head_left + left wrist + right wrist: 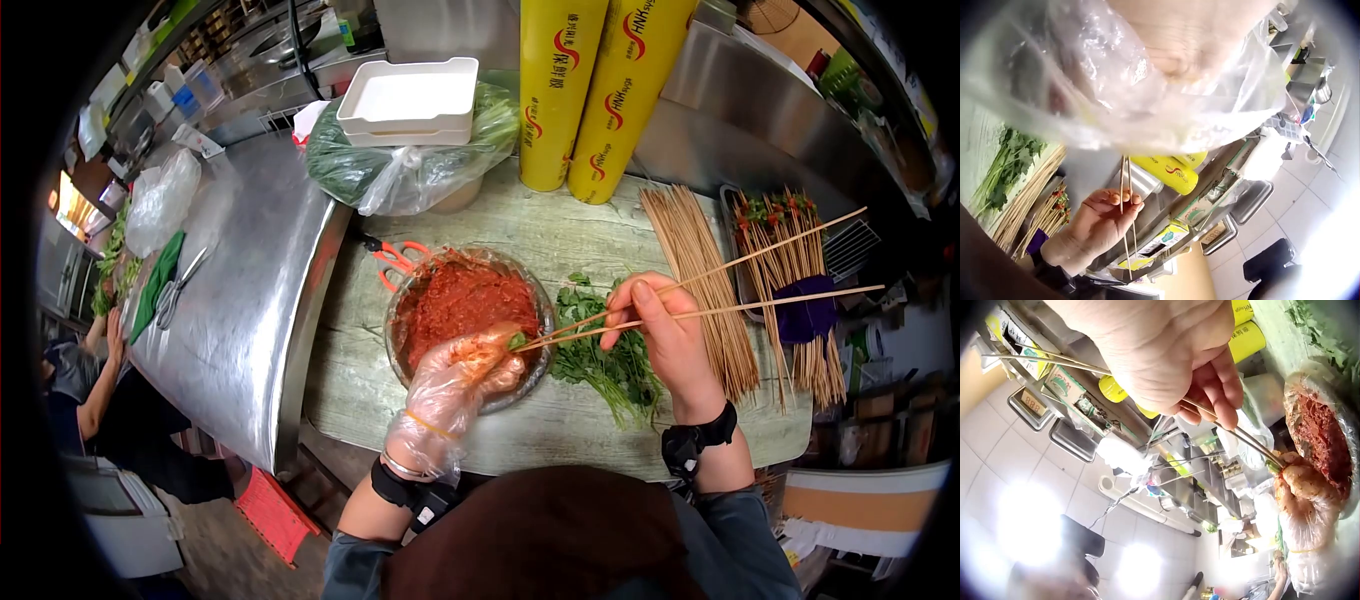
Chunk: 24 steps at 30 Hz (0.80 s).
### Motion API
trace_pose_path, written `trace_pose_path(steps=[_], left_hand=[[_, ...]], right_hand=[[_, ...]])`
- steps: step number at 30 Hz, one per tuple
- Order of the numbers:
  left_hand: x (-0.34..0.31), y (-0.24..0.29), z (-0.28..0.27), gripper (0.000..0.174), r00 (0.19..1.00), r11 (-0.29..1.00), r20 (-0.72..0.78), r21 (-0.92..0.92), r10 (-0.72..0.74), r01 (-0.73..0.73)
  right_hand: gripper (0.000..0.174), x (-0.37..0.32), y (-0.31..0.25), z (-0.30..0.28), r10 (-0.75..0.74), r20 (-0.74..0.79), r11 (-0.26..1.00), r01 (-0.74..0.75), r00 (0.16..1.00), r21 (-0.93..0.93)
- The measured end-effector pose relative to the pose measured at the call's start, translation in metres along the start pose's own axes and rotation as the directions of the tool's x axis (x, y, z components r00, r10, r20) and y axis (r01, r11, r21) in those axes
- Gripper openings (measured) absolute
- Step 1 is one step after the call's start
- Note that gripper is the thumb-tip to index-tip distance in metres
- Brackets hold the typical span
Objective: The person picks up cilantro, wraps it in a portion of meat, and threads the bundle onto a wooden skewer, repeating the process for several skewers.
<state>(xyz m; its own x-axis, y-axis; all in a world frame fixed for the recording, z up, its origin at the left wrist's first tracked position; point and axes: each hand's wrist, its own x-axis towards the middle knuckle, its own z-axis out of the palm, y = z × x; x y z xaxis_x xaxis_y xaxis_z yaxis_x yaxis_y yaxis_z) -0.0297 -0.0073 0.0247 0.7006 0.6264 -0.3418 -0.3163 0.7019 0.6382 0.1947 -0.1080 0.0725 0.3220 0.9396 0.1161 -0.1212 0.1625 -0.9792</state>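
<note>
Two thin wooden skewers [740, 262] are pinched between the fingers and thumb of the bare right hand [665, 335]. Their near ends meet at the gloved left hand [465, 365], whose curled fingers hold a small green leafy piece [517, 341] at the tips. That plastic glove is smeared red and sits over the front of a bowl [544, 300] of red minced mixture [465, 295]. In the right wrist view the left hand [1307, 494] pinches around the skewer ends [1266, 452]. Plastic glove film hides the left fingers in the left wrist view.
Green herbs [610, 365] lie right of the bowl, beside a pile of bare skewers [700, 290]. Farther right, a tray holds filled skewers [780, 215]. Orange-handled scissors [395, 258], yellow rolls [560, 90] and a bagged bundle with a white tray [408, 100] stand behind. Another person's arm [105, 375] is far left.
</note>
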Motion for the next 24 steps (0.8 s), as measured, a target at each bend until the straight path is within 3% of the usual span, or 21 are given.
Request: trace_pose_path(steps=[4, 9, 12, 14, 16, 18, 20, 22, 23, 24], left_hand=[[0.004, -0.002, 0.0, 0.022, 0.998, 0.994, -0.045, -0.097, 0.04, -0.044], [0.013, -0.004, -0.009, 0.027, 0.973, 0.953, -0.107, -0.204, 0.204, -0.223], [0.01, -0.005, -0.002, 0.025, 0.95, 0.948, -0.086, -0.09, 0.299, -0.307], [0.007, -0.005, -0.002, 0.025, 0.884, 0.82, -0.022, 0.385, 0.467, -0.423], [0.007, -0.005, -0.002, 0.025, 0.86, 0.756, -0.01, 0.483, 0.509, -0.442], [0.008, -0.006, -0.002, 0.025, 0.891, 0.879, -0.093, 0.237, 0.445, -0.414], [0.009, -0.006, -0.008, 0.026, 0.801, 0.598, 0.018, 0.656, 0.598, -0.46], [0.009, -0.004, -0.006, 0.025, 0.773, 0.522, 0.041, 0.715, 0.633, -0.466], [0.007, -0.002, 0.001, 0.024, 0.792, 0.638, -0.016, 0.602, 0.611, -0.48], [0.007, -0.002, 0.001, 0.024, 0.8, 0.661, -0.014, 0.572, 0.599, -0.485]], right_hand=[[0.032, -0.004, -0.002, 0.0, -0.05, -0.005, 0.999, 0.05, 0.999, 0.013], [0.032, -0.018, -0.003, 0.014, -0.233, 0.023, 0.972, 0.233, 0.972, 0.006], [0.028, -0.021, -0.001, 0.024, -0.277, 0.102, 0.938, 0.292, 0.956, -0.187], [0.024, -0.02, 0.0, 0.025, -0.293, 0.121, 0.918, 0.315, 0.948, -0.241], [0.022, -0.019, 0.0, 0.031, -0.322, 0.137, 0.902, 0.348, 0.937, -0.255], [0.019, -0.018, 0.003, 0.033, -0.349, 0.194, 0.871, 0.394, 0.917, -0.295], [0.018, -0.018, 0.002, 0.034, -0.367, 0.215, 0.849, 0.42, 0.905, -0.321], [0.017, -0.019, -0.003, 0.035, -0.379, 0.202, 0.84, 0.427, 0.903, -0.333], [0.017, -0.018, -0.004, 0.037, -0.367, 0.198, 0.847, 0.414, 0.909, -0.333], [0.017, -0.018, -0.005, 0.038, -0.354, 0.192, 0.853, 0.4, 0.915, -0.334]])
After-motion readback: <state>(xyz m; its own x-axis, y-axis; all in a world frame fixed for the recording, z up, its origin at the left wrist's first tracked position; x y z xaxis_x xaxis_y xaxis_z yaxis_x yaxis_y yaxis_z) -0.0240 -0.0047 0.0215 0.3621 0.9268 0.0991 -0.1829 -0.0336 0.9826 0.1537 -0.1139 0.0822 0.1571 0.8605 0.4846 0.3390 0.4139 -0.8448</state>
